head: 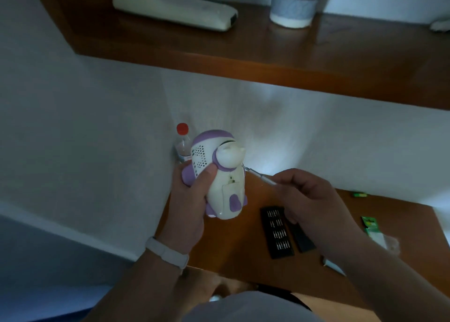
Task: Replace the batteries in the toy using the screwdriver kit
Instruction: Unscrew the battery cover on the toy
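Note:
A white and purple toy (219,175) is held above the left end of a wooden table (233,243), with my left hand (192,200) wrapped around its left side and the thumb on its perforated panel. My right hand (309,200) grips a thin silver screwdriver (261,176), whose tip touches the toy's right side just below the round white knob. On the table lies the open black bit case (276,232) with rows of bits, and its black lid (302,239) lies beside it, partly under my right hand.
A clear bottle with a red cap (182,143) stands behind the toy against the wall. Green battery packaging (370,224) and a green battery (360,194) lie at the table's right. A wooden shelf (267,61) above carries a white device (175,7) and a cup (294,5).

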The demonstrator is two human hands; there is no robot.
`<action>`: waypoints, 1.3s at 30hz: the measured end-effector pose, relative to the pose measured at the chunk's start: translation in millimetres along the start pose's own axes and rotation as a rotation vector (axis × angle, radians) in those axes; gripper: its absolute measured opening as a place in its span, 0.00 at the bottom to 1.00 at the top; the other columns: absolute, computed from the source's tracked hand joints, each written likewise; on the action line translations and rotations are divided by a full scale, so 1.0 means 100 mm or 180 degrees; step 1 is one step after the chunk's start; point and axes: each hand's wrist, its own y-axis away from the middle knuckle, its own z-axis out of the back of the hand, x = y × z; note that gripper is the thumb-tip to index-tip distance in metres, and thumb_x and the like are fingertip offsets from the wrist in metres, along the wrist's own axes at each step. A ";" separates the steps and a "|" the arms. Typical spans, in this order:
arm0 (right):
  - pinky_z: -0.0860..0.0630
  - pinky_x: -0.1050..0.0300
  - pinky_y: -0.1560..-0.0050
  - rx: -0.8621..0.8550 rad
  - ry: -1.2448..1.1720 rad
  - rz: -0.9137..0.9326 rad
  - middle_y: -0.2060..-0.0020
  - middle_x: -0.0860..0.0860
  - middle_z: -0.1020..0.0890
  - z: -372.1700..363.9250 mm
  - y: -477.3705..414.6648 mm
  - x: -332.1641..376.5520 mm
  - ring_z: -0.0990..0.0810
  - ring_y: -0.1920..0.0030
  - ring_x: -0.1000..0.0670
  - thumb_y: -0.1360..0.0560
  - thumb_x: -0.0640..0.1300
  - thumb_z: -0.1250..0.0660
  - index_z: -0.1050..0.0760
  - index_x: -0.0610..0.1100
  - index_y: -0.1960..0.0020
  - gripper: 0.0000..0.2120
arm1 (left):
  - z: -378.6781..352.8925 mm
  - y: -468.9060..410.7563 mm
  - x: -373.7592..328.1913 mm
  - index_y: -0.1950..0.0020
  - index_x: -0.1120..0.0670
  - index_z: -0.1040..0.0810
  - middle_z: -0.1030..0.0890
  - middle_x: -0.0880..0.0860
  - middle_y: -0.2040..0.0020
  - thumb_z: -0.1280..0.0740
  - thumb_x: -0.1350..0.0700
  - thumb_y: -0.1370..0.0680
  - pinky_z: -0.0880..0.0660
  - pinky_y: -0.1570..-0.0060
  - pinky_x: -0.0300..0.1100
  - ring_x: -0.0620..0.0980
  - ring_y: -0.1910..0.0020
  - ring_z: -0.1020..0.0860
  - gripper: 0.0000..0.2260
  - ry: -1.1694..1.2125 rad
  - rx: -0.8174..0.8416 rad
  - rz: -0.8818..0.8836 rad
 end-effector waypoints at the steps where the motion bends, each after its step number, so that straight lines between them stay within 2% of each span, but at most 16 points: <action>1: 0.36 0.63 0.75 -0.0040 0.0142 0.0122 0.76 0.55 0.29 0.00 0.05 0.06 0.34 0.75 0.53 0.22 0.44 0.34 0.19 0.55 0.57 0.09 | 0.00 0.02 -0.06 0.26 0.60 0.30 0.20 0.64 0.36 0.27 0.41 0.31 0.23 0.44 0.72 0.66 0.40 0.19 0.39 -0.0048 -0.0025 -0.0078; 4: 0.32 0.64 0.76 -0.0137 0.0601 0.0486 0.72 0.51 0.22 -0.01 0.21 0.24 0.29 0.75 0.50 0.25 0.48 0.33 0.20 0.59 0.57 0.07 | 0.01 0.07 -0.18 0.27 0.60 0.30 0.19 0.63 0.37 0.26 0.41 0.33 0.21 0.47 0.70 0.65 0.42 0.18 0.39 -0.0094 -0.0037 -0.0271; 6: 0.29 0.61 0.76 -0.0187 0.0870 0.0690 0.70 0.51 0.20 -0.01 0.31 0.32 0.24 0.71 0.46 0.26 0.49 0.33 0.21 0.61 0.56 0.06 | 0.02 0.12 -0.23 0.29 0.57 0.29 0.17 0.58 0.39 0.25 0.41 0.35 0.17 0.50 0.60 0.60 0.44 0.16 0.39 -0.0100 -0.0173 -0.0362; 9: 0.29 0.64 0.75 -0.0228 0.1216 0.0979 0.69 0.55 0.19 -0.03 0.43 0.40 0.23 0.71 0.52 0.26 0.51 0.33 0.22 0.63 0.54 0.06 | 0.06 0.19 -0.27 0.33 0.51 0.29 0.16 0.50 0.42 0.23 0.39 0.37 0.16 0.55 0.49 0.54 0.46 0.15 0.36 -0.0188 -0.0286 -0.0484; 11: 0.31 0.68 0.76 -0.0224 0.1435 0.1108 0.68 0.56 0.20 -0.06 0.48 0.43 0.23 0.71 0.54 0.28 0.51 0.35 0.23 0.63 0.53 0.07 | 0.08 0.22 -0.30 0.36 0.47 0.28 0.15 0.47 0.44 0.22 0.37 0.39 0.16 0.56 0.49 0.53 0.47 0.15 0.35 -0.0251 -0.0333 -0.0506; 15: 0.31 0.67 0.76 -0.0216 0.1520 0.1239 0.68 0.56 0.20 -0.10 0.52 0.43 0.23 0.70 0.53 0.26 0.48 0.32 0.22 0.59 0.56 0.05 | 0.11 0.28 -0.36 0.39 0.42 0.28 0.16 0.46 0.44 0.21 0.30 0.44 0.16 0.56 0.50 0.52 0.46 0.15 0.38 -0.0368 -0.0366 -0.0556; 20: 0.32 0.69 0.76 -0.0212 0.1560 0.1289 0.68 0.57 0.21 -0.16 0.54 0.43 0.23 0.70 0.53 0.26 0.51 0.35 0.22 0.60 0.57 0.04 | 0.16 0.33 -0.38 0.41 0.42 0.28 0.16 0.44 0.46 0.21 0.36 0.40 0.16 0.58 0.46 0.51 0.48 0.15 0.31 -0.0409 -0.0405 -0.0627; 24: 0.32 0.69 0.76 -0.0211 0.1607 0.1307 0.65 0.57 0.20 -0.20 0.55 0.42 0.23 0.69 0.53 0.28 0.50 0.35 0.25 0.63 0.58 0.07 | 0.18 0.35 -0.38 0.42 0.41 0.28 0.16 0.44 0.46 0.21 0.31 0.43 0.16 0.57 0.47 0.51 0.47 0.15 0.35 -0.0490 -0.0451 -0.0655; 26: 0.32 0.69 0.76 -0.0222 0.1607 0.1346 0.65 0.56 0.20 -0.22 0.55 0.42 0.23 0.70 0.53 0.28 0.50 0.35 0.26 0.64 0.58 0.07 | 0.19 0.37 -0.37 0.42 0.40 0.29 0.16 0.44 0.46 0.21 0.33 0.42 0.16 0.56 0.49 0.51 0.47 0.15 0.33 -0.0522 -0.0463 -0.0656; 29: 0.33 0.69 0.76 -0.0231 0.1616 0.1369 0.65 0.56 0.20 -0.24 0.55 0.40 0.23 0.70 0.53 0.28 0.49 0.35 0.24 0.62 0.57 0.06 | 0.21 0.38 -0.35 0.42 0.40 0.29 0.16 0.43 0.47 0.22 0.36 0.40 0.16 0.56 0.46 0.49 0.48 0.15 0.30 -0.0504 -0.0462 -0.0667; 33: 0.32 0.67 0.74 -0.0257 0.1721 0.1401 0.66 0.56 0.20 -0.24 0.55 0.38 0.23 0.69 0.52 0.28 0.49 0.34 0.23 0.58 0.56 0.04 | 0.22 0.38 -0.33 0.41 0.40 0.28 0.17 0.44 0.45 0.22 0.36 0.40 0.16 0.55 0.47 0.50 0.47 0.15 0.31 -0.0530 -0.0485 -0.0657; 36: 0.29 0.62 0.73 -0.0299 0.1753 0.1379 0.69 0.55 0.21 -0.24 0.54 0.37 0.23 0.69 0.52 0.27 0.49 0.33 0.21 0.56 0.55 0.03 | 0.22 0.38 -0.34 0.41 0.40 0.29 0.17 0.47 0.43 0.22 0.36 0.40 0.16 0.54 0.49 0.50 0.47 0.15 0.31 -0.0585 -0.0492 -0.0704; 39: 0.28 0.57 0.72 -0.0333 0.1925 0.1408 0.70 0.55 0.21 -0.23 0.54 0.38 0.23 0.70 0.52 0.26 0.46 0.30 0.19 0.53 0.54 0.03 | 0.21 0.39 -0.35 0.41 0.39 0.29 0.17 0.44 0.45 0.23 0.37 0.40 0.16 0.55 0.47 0.48 0.47 0.15 0.31 -0.0639 -0.0494 -0.0780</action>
